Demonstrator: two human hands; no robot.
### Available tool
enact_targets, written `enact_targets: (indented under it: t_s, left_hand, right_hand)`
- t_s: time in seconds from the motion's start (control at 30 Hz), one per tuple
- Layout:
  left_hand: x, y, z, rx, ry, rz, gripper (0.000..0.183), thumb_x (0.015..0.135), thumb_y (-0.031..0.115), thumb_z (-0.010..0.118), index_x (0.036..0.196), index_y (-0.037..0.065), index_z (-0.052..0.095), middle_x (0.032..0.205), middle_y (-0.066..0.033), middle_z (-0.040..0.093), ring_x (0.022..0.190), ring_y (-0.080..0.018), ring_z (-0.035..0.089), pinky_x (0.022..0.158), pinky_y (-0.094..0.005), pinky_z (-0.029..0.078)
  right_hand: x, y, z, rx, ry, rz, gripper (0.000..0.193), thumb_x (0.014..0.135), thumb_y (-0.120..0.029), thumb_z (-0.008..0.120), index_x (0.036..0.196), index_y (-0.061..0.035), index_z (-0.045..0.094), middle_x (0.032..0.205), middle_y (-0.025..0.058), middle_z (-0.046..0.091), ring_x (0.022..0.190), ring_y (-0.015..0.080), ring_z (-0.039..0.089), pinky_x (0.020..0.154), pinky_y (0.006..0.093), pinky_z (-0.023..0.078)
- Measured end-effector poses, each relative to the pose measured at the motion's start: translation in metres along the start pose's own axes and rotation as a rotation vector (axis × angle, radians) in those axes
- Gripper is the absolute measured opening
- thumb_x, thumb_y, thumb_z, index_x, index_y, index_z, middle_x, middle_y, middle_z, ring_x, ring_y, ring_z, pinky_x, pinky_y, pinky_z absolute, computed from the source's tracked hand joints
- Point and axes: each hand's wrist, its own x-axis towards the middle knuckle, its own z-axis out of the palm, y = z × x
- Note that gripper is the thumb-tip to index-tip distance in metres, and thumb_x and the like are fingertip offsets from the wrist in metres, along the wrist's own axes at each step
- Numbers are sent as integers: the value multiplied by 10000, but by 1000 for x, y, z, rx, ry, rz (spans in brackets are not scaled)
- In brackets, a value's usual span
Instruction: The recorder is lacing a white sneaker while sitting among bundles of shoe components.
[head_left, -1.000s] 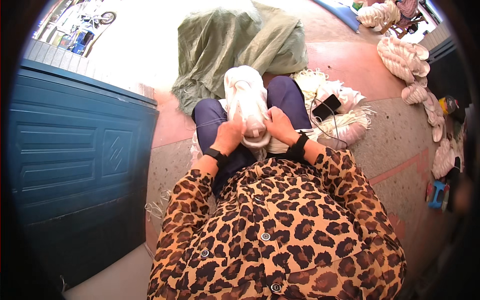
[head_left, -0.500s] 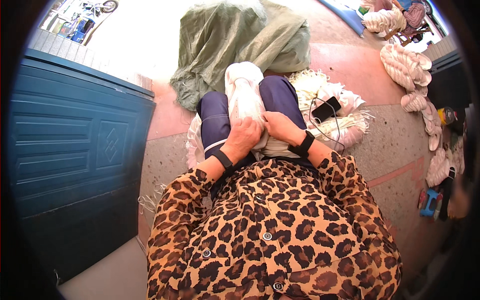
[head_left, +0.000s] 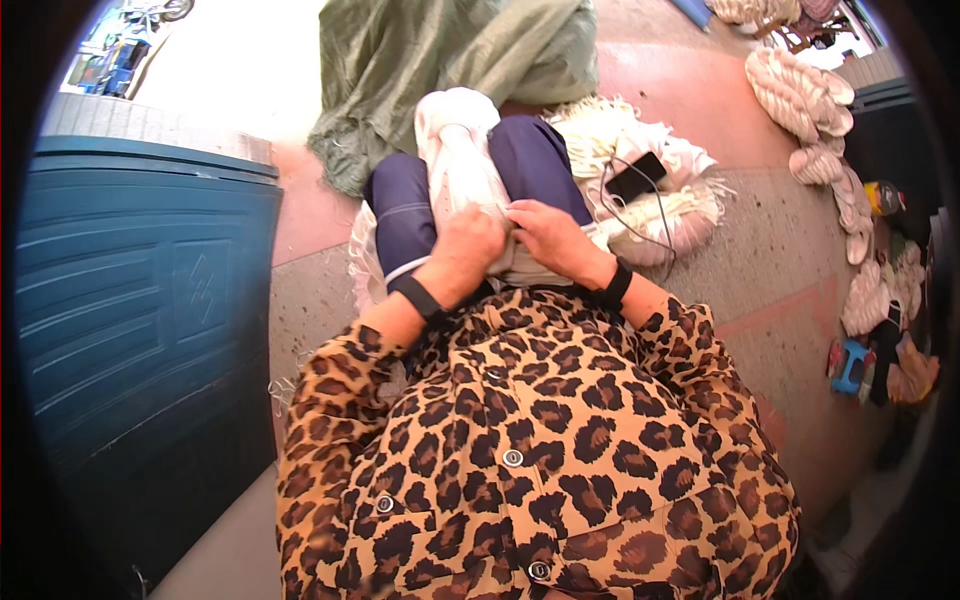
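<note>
A long white cloth (head_left: pixel 458 155) lies over my lap, its far end bulging between my dark blue trouser legs. My left hand (head_left: pixel 464 250) is closed on its near part, fingers curled under and partly hidden. Close beside it, my right hand (head_left: pixel 555 240) pinches the same cloth between thumb and fingers. The fingertips of both hands almost meet, and any small thing between them cannot be made out. Each wrist wears a black band.
A black phone (head_left: pixel 636 177) with a cable rests on fringed white cloth (head_left: pixel 668 222) to my right. Ahead lies a grey-green sheet (head_left: pixel 450 60); a blue metal door (head_left: pixel 140 300) stands left. Twisted white bundles (head_left: pixel 795 95) and a blue object (head_left: pixel 851 367) lie at far right.
The view has shifted, so the surroundings sit higher and further left. Both hands stay on the white cloth; my left hand has turned so its back faces up more.
</note>
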Motion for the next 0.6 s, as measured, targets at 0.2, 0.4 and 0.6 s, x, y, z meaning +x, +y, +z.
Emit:
enact_targets:
  t_s: [0.2, 0.4, 0.6]
  left_hand:
    - [-2, -23, -31, -545, 50, -199, 91, 752, 69, 521, 816, 27, 572, 763, -142, 548, 747, -314, 532, 678, -377, 441]
    - [31, 2, -7, -699, -109, -149, 115, 765, 98, 539, 831, 16, 584, 755, -143, 558, 760, -315, 543, 678, -392, 439]
    - [59, 2, -15, -1312, 98, -241, 159, 817, 170, 549, 811, 12, 569, 649, -99, 586, 605, -224, 572, 592, -311, 455]
  right_hand:
    - [-20, 26, -63, -125, -228, 164, 109, 722, -121, 596, 805, -69, 644, 743, 59, 574, 756, 251, 545, 681, 353, 443]
    - [-25, 22, -64, -316, -289, 33, 75, 704, -118, 593, 771, -105, 624, 729, 38, 513, 789, 227, 504, 701, 346, 393]
    - [36, -22, -104, -534, -15, -260, 136, 681, -60, 532, 808, -101, 560, 723, 44, 486, 764, 225, 490, 700, 329, 368]
